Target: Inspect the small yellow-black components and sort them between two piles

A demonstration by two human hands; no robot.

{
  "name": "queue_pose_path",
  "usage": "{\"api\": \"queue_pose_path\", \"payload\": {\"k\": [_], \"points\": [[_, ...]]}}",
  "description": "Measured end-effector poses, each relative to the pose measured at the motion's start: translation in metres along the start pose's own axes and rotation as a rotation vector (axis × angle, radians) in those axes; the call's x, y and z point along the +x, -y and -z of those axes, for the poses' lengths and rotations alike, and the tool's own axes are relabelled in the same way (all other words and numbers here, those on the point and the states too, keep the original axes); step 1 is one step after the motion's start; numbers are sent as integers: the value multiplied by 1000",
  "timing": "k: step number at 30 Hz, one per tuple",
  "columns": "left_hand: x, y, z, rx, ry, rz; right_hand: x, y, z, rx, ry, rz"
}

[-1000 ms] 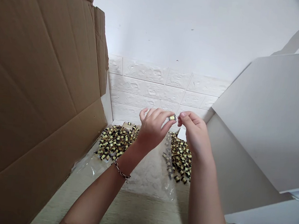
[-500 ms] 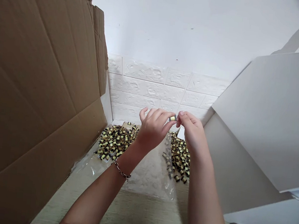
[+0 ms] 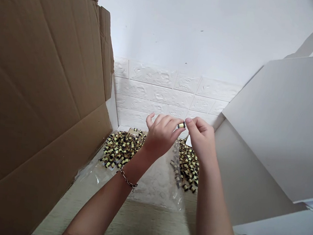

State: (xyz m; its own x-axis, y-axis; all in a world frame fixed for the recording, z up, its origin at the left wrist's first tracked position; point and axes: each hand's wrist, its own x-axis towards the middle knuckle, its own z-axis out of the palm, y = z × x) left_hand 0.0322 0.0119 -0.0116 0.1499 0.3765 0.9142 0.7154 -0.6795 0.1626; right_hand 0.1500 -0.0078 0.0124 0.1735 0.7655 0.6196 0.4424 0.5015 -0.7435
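A small black-and-yellow coil bobbin point(image 3: 181, 125) with thin metal pins is pinched between the thumb and index finger of my left hand point(image 3: 162, 133). Thumb and fingers of my right hand point(image 3: 200, 133) are closed at the bobbin's pin end; whatever lies between those fingertips is too small to make out. Below and to the left of my hands, many similar coils form a left pile point(image 3: 122, 147) on clear plastic. Another right pile point(image 3: 188, 165) lies under my right wrist, partly hidden by the arm.
A clear plastic bag point(image 3: 155, 184) is spread on the table point(image 3: 146, 227) between the piles. A tall cardboard sheet point(image 3: 45, 95) stands on the left and a white panel point(image 3: 280, 122) on the right. Behind is a white brick-patterned wall point(image 3: 152, 74).
The bobbin has turned slightly in my left fingers, so its pins show more clearly. My right fingers have shifted a little at its end. Both piles look the same.
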Motion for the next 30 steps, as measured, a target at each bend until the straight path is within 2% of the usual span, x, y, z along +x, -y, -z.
{"api": "queue_pose_path", "payload": {"k": [7, 11, 16, 20, 22, 25, 30], "points": [[0, 0, 0, -3, 24, -9, 0, -4, 4, -47, 21, -3], [1, -1, 3, -69, 59, 34, 0, -5, 4, -54, 31, -7], [5, -4, 7, -335, 157, 194, 1, -6, 4, -74, 31, 17], [8, 0, 5, -638, 217, 313, 1, -7, 4, -137, 29, 73], [9, 4, 3, -831, 279, 388, 1, -6, 5, -204, 15, 124], [10, 10, 1, -1095, 436, 495, 1, -4, 8, -346, 24, 223], [10, 16, 1, -1278, 642, 603, -1, 2, 17, -518, 116, 312]]}}
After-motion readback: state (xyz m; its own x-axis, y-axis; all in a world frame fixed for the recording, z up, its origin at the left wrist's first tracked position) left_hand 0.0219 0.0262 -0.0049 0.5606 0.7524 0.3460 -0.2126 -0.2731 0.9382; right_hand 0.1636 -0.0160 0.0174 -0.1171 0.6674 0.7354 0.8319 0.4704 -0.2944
